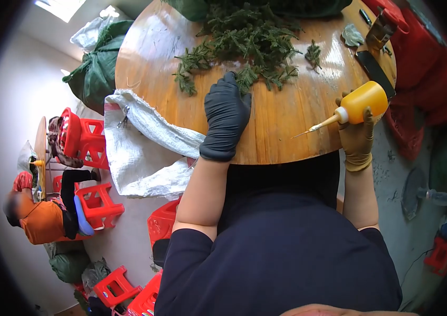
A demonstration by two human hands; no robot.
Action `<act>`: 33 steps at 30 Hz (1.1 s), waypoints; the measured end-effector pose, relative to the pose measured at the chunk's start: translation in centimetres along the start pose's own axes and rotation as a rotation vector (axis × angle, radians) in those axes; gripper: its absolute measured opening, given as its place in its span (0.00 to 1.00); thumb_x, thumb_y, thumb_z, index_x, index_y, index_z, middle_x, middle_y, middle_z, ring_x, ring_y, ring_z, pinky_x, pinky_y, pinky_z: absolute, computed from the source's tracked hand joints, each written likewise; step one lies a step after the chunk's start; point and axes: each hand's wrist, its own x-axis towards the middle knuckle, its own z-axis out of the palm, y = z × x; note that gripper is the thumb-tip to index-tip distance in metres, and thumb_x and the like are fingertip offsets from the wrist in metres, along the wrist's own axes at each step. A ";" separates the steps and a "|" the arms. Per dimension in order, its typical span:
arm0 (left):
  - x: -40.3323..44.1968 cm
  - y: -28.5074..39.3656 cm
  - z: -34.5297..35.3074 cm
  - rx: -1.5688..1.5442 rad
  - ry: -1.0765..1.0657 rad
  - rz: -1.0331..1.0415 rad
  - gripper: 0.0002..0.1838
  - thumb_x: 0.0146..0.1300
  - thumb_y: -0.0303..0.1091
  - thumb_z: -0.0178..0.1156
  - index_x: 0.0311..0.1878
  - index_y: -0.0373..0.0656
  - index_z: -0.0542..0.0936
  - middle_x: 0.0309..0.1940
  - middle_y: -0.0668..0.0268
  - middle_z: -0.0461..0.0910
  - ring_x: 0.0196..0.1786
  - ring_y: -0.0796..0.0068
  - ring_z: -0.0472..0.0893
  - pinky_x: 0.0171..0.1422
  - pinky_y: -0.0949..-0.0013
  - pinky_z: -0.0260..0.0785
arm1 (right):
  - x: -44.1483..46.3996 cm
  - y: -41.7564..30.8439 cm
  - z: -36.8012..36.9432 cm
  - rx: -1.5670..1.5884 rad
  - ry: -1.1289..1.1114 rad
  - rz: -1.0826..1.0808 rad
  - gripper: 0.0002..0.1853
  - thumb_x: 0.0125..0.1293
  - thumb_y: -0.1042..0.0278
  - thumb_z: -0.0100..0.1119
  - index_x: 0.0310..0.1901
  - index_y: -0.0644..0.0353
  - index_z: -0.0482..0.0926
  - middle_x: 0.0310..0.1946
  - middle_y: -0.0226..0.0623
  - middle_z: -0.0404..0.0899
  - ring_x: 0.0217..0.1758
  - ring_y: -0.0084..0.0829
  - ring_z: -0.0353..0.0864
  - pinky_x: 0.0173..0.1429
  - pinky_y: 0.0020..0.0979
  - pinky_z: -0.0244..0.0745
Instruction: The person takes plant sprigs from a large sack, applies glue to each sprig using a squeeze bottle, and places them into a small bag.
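My left hand, in a black glove, reaches over the round wooden table. Its fingers are curled at the near edge of a pile of green fir-like sprigs; whatever the fingertips hold is too small to make out. My right hand, in a tan glove, is wrapped round a yellow squeeze bottle at the table's right edge. The bottle lies tilted, its white collar and thin needle tip pointing left and slightly down over the wood. A small loose sprig lies right of the pile.
A white woven sack hangs over the table's left edge. A dark phone-like object and a crumpled glove lie at the right. Green bags, red stools and a seated person in orange are at left.
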 end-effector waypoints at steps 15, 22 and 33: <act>-7.6 -0.8 -5.2 -0.428 -0.369 0.272 0.32 0.46 0.24 0.71 0.59 0.44 0.80 0.49 0.61 0.80 0.55 0.55 0.77 0.61 0.56 0.71 | -0.5 0.4 0.5 -0.078 0.062 -0.094 0.30 0.69 0.54 0.66 0.65 0.61 0.68 0.58 0.47 0.77 0.60 0.43 0.81 0.61 0.41 0.82; -8.6 -1.3 -4.9 -0.613 -0.252 0.255 0.29 0.45 0.22 0.71 0.56 0.43 0.81 0.47 0.62 0.81 0.54 0.57 0.78 0.60 0.57 0.71 | -1.8 0.6 1.8 -0.217 0.098 -0.120 0.31 0.72 0.50 0.62 0.68 0.61 0.67 0.61 0.47 0.75 0.62 0.44 0.80 0.60 0.40 0.83; -8.4 -0.9 -3.4 -0.340 -0.139 0.131 0.18 0.51 0.23 0.70 0.48 0.41 0.83 0.43 0.61 0.81 0.49 0.55 0.78 0.58 0.58 0.70 | -1.9 0.8 2.9 -0.140 0.140 -0.108 0.28 0.70 0.53 0.65 0.65 0.59 0.69 0.57 0.44 0.78 0.59 0.40 0.81 0.57 0.38 0.84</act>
